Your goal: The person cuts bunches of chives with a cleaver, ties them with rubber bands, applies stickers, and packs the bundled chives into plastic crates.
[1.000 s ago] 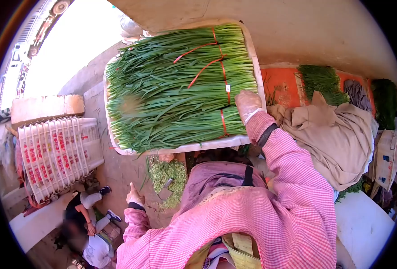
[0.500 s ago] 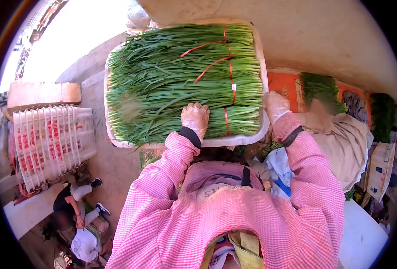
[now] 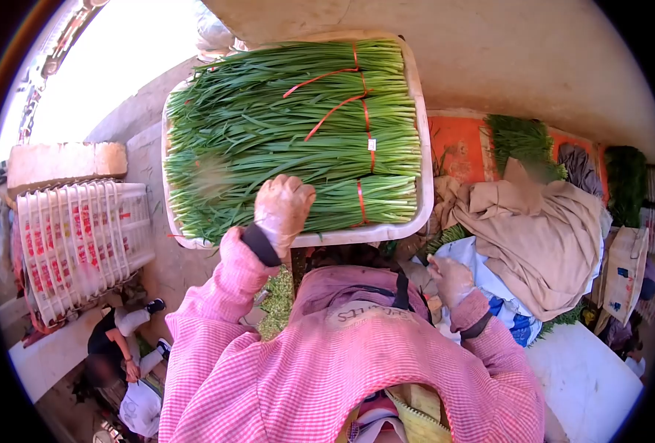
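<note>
Bundles of green garlic chives (image 3: 268, 140), tied with red ribbons (image 3: 364, 111), lie side by side in a white plastic crate (image 3: 425, 184). Their pale cut ends point right. My left hand (image 3: 284, 210), in a thin clear glove, is at the crate's near edge over the nearest bundle. Its fingers are curled, and their inner side is hidden. Away from the crate, my right hand (image 3: 453, 280), also gloved, hangs low by a blue-and-white bag (image 3: 508, 314). Its fingers are loosely bent and apart, with nothing visible between them.
A beige cloth (image 3: 519, 221) covers a pile on the right, with more chives (image 3: 523, 144) behind on an orange surface (image 3: 456, 148). At left stands a white slatted basket (image 3: 83, 244) beside a pale block (image 3: 69, 166). A person (image 3: 113, 340) sits at lower left.
My right hand has left the crate's right corner and dropped toward my body. My left hand has shifted left and off the bundle's middle. The crate appears slightly further left in view.
</note>
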Available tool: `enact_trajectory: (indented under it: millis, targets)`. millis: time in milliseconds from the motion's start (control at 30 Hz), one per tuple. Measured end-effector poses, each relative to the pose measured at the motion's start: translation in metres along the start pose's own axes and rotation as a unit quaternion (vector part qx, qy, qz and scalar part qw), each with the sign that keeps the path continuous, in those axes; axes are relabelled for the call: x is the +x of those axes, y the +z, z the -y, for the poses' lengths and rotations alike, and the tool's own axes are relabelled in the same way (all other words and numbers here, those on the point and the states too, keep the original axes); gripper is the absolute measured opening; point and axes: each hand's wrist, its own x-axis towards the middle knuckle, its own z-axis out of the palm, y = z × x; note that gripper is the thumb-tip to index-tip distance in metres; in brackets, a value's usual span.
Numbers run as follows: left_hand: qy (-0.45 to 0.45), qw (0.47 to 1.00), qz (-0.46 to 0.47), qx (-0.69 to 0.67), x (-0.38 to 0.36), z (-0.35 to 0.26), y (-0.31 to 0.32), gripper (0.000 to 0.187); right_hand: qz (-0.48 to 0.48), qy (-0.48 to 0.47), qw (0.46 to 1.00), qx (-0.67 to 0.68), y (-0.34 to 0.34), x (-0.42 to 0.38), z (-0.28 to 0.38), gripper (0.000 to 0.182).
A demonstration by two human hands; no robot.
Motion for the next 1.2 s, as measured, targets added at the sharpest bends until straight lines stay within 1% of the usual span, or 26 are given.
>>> enact_trajectory:
  millis: [67,100,133,167,200,233,267,300,333,367,400,467,500,533,600,667,700,733,800,833,867,933,967,1000,1133,1200]
  targets:
    - [-0.032,0.999,-0.044,0.005,-0.035,0.015,-0.036,0.003,-0.116,-0.074,0.99,0.022,-0.019,0.043,0.039,0.024]
    - [-0.064,0.997,-0.045,0.019,-0.061,0.03,-0.044,0.003,-0.146,-0.074,0.987,0.009,-0.024,0.067,0.056,0.023]
    - [-0.1,0.994,-0.01,0.05,-0.093,0.047,-0.047,0.005,-0.175,-0.076,0.982,-0.002,-0.029,0.091,0.068,0.022]
    - [-0.181,0.972,0.129,0.071,-0.134,0.069,-0.045,0.012,-0.179,-0.09,0.979,-0.047,-0.021,0.121,0.066,0.025]
    - [-0.262,0.924,0.264,0.089,-0.175,0.084,-0.04,0.019,-0.184,-0.107,0.973,-0.092,-0.011,0.145,0.065,0.028]
    - [-0.33,0.88,0.328,0.093,-0.212,0.089,-0.036,0.027,-0.184,-0.119,0.972,-0.091,-0.015,0.157,0.072,0.028]
    - [-0.398,0.826,0.389,0.094,-0.244,0.086,-0.032,0.035,-0.094,-0.081,0.981,-0.15,-0.019,0.167,0.081,0.029]
    - [-0.426,0.802,0.41,0.087,-0.27,0.071,-0.027,0.041,-0.004,-0.047,0.977,-0.209,-0.02,0.176,0.094,0.031]
    - [-0.458,0.774,0.43,0.077,-0.287,0.055,-0.024,0.047,0.0,-0.046,0.976,-0.214,-0.02,0.18,0.098,0.033]
    - [-0.474,0.768,0.431,0.015,-0.293,0.038,-0.021,0.049,-0.014,-0.066,0.974,-0.217,-0.021,0.181,0.1,0.031]
    - [-0.487,0.759,0.429,-0.048,-0.298,0.019,-0.016,0.051,-0.063,-0.102,0.969,-0.215,-0.013,0.189,0.088,0.03]
    - [-0.463,0.766,0.392,-0.212,-0.316,-0.007,0.012,0.054,-0.041,-0.124,0.967,-0.219,-0.016,0.197,0.084,0.027]
    - [-0.471,0.746,0.388,-0.268,-0.305,-0.021,0.017,0.053,-0.006,-0.132,0.959,-0.249,-0.017,0.203,0.083,0.024]
    - [-0.474,0.723,0.384,-0.324,-0.291,-0.033,0.02,0.052,0.003,-0.193,0.944,-0.268,-0.024,0.202,0.084,0.019]
    - [-0.467,0.744,0.288,-0.382,-0.275,-0.052,0.026,0.05,0.034,-0.214,0.928,-0.304,-0.031,0.207,0.087,0.013]
    - [-0.434,0.772,0.246,-0.393,-0.259,-0.053,0.03,0.05,0.027,-0.241,0.919,-0.311,-0.038,0.208,0.081,0.011]
    - [-0.439,0.772,0.211,-0.409,-0.257,-0.052,0.032,0.05,0.02,-0.258,0.914,-0.313,-0.041,0.207,0.079,0.008]
    - [-0.444,0.768,0.208,-0.412,-0.253,-0.051,0.032,0.05,0.024,-0.263,0.911,-0.317,-0.044,0.205,0.079,0.008]
    - [-0.447,0.773,0.154,-0.422,-0.247,-0.046,0.03,0.048,0.089,-0.093,0.943,-0.306,-0.05,0.199,0.08,0.007]
    - [-0.434,0.791,0.104,-0.419,-0.247,-0.044,0.037,0.045,0.088,-0.092,0.942,-0.311,-0.049,0.193,0.08,0.007]
    - [-0.43,0.789,0.102,-0.426,-0.246,-0.041,0.04,0.045,0.057,-0.125,0.941,-0.311,-0.05,0.187,0.079,0.006]
    - [-0.397,0.826,0.068,-0.394,-0.233,-0.036,0.039,0.042,0.016,-0.166,0.936,-0.31,-0.052,0.179,0.072,0.006]
    - [-0.402,0.804,0.046,-0.435,-0.228,-0.033,0.039,0.043,0.0,-0.179,0.934,-0.31,-0.051,0.18,0.064,0.007]
    - [-0.393,0.804,0.035,-0.445,-0.225,-0.031,0.04,0.042,-0.016,-0.191,0.932,-0.309,-0.052,0.181,0.056,0.008]
    - [-0.374,0.814,0.039,-0.444,-0.225,-0.016,0.039,0.041,-0.03,-0.155,0.943,-0.294,-0.067,0.161,0.035,0.005]
    - [-0.373,0.826,0.051,-0.419,-0.228,-0.01,0.038,0.042,0.008,-0.123,0.925,-0.36,-0.079,0.147,0.03,0.008]
